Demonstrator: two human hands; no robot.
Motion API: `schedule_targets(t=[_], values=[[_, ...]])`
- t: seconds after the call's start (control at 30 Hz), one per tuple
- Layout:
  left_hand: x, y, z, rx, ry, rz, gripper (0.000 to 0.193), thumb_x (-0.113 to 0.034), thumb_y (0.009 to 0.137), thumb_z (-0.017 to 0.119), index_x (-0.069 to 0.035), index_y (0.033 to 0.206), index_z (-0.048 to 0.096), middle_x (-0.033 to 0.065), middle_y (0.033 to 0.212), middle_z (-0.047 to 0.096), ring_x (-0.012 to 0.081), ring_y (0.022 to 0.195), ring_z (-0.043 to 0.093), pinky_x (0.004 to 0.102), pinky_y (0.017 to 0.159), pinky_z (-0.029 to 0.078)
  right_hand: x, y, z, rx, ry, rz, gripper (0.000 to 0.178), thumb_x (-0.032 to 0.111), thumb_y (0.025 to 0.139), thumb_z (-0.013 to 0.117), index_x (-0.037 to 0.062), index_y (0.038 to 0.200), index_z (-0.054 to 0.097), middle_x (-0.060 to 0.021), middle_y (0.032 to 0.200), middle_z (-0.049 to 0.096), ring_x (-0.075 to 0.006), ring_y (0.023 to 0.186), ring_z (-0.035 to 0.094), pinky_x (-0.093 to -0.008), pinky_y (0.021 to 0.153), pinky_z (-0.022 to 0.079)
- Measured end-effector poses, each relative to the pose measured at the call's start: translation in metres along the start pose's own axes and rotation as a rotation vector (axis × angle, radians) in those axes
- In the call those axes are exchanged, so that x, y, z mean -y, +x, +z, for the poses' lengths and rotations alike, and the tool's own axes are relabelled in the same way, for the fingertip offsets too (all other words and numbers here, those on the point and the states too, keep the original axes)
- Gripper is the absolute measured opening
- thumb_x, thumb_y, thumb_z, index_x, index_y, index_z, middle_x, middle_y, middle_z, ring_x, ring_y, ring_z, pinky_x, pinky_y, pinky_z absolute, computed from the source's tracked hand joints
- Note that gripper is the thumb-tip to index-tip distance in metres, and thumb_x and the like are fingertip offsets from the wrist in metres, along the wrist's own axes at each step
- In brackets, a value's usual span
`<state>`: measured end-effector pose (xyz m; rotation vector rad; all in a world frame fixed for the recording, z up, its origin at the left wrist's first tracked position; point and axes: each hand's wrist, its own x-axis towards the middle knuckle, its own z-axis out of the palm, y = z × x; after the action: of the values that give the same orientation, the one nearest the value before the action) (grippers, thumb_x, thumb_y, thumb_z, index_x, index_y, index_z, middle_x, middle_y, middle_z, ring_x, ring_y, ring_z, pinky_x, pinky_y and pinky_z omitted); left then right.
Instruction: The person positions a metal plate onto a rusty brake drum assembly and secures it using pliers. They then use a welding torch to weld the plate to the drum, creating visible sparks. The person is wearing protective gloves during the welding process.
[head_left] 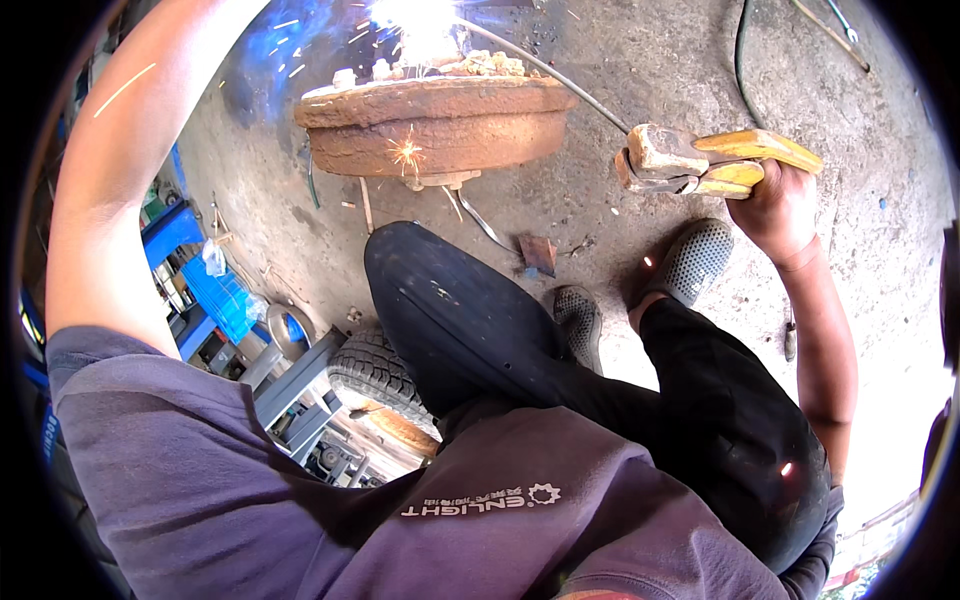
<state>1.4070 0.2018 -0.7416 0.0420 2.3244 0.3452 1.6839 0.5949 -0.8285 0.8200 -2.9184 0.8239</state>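
Welding: the thin rod [550, 70] is apparently burning into work atop the rusty drum [440, 130], under a bright arc [415, 25].
Right hand [782, 205]: is grasping the yellow-handled electrode holder [665, 155].
Left hand: is lying out of view; cannot tell its grip.
Drum: is sitting ahead of the left knee [400, 250].
Next move: is likely calling for steady rod feeding.

Greyish-purple short-slv. tee [500, 555] w/ white lettering [455, 508] + gear-shaped logo [544, 494] across front; blk trousers [470, 340] w/ few pale smudges [444, 292]; grey perforated clog-type shoes [697, 262]; R sleeve [818, 550] prob. dk, hard to see nr. rim.
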Motion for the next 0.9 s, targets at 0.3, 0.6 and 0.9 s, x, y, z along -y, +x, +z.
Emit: schedule_targets(t=[0.3, 0.6, 0.9], values=[[0.0, 0.004, -0.001, 0.008, 0.093, -0.064, 0.022, -0.015, 0.07, 0.087, -0.003, 0.067, 0.069, 0.0071, 0.055, 0.062, 0.015, 0.038, 0.052, 0.0303, 0.036, 0.038, -0.003, -0.001, 0.002, -0.002, -0.014, -0.015, 0.021, 0.011, 0.072, 0.076, 0.0112, 0.092, 0.071, -0.0081, 0.085, 0.071, -0.0304, 0.075, 0.069, -0.0398, 0.067, 0.055], [-0.002, 0.005, -0.002, 0.015, 0.149, -0.09, 0.026, -0.018, 0.07, 0.088, -0.002, 0.066, 0.068, 0.0073, 0.054, 0.062, 0.0156, 0.037, 0.051, 0.0308, 0.036, 0.038, -0.005, -0.002, 0.003, -0.011, -0.024, -0.026, 0.021, 0.011, 0.072, 0.077, 0.01, 0.092, 0.07, -0.0089, 0.085, 0.07, -0.0313, 0.075, 0.068, -0.0402, 0.067, 0.055], [-0.005, 0.006, -0.003, 0.023, 0.203, -0.127, 0.029, -0.021, 0.071, 0.089, -0.002, 0.065, 0.068, 0.0076, 0.053, 0.062, 0.0163, 0.037, 0.051, 0.0313, 0.036, 0.039, -0.009, -0.009, -0.001, -0.027, 0.072, -0.142, 0.03, 0.01, 0.067, 0.078, 0.0087, 0.095, 0.065, -0.009, 0.087, 0.066, -0.0326, 0.076, 0.064, -0.0421, 0.067, 0.05]])
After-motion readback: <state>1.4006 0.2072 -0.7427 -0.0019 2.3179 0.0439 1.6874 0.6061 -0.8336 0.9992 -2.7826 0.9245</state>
